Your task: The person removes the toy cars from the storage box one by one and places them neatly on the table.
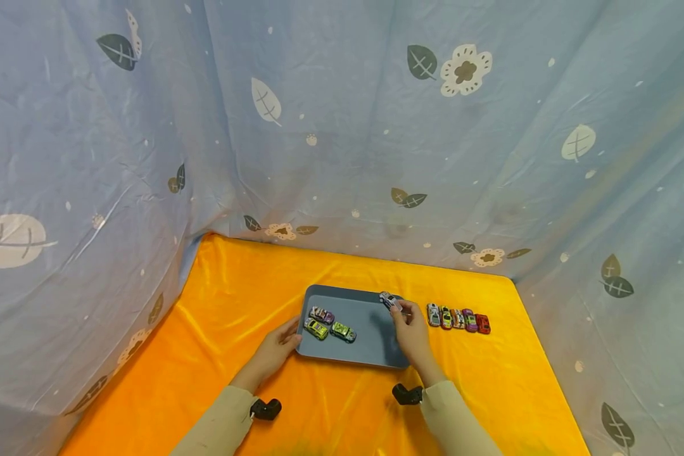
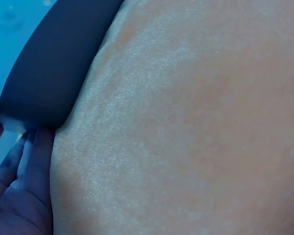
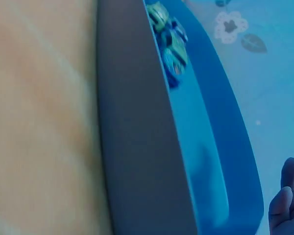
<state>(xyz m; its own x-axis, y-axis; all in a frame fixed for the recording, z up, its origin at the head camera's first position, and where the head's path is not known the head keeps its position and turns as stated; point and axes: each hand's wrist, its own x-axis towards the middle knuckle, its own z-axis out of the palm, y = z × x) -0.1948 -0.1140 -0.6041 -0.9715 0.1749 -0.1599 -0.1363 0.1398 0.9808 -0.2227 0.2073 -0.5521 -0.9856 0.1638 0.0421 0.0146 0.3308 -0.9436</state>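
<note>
The right hand [image 1: 411, 329] pinches a little white car [image 1: 390, 300] over the tray's [image 1: 370, 351] far corner (three cars sit inside). The left hand [image 1: 277, 349], fingers flat, steadies the tray. Next, I think, it needs a gentle lowering.

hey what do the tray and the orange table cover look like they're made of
The tray looks like grey-blue plastic or coated metal: matte, smooth, with a rounded raised rim and no sharp glints; the pictures leave it open which. The orange cover looks like satin-type fabric: glossy, with soft wrinkles catching bright highlights, and a fine weave in the left wrist view.
</note>
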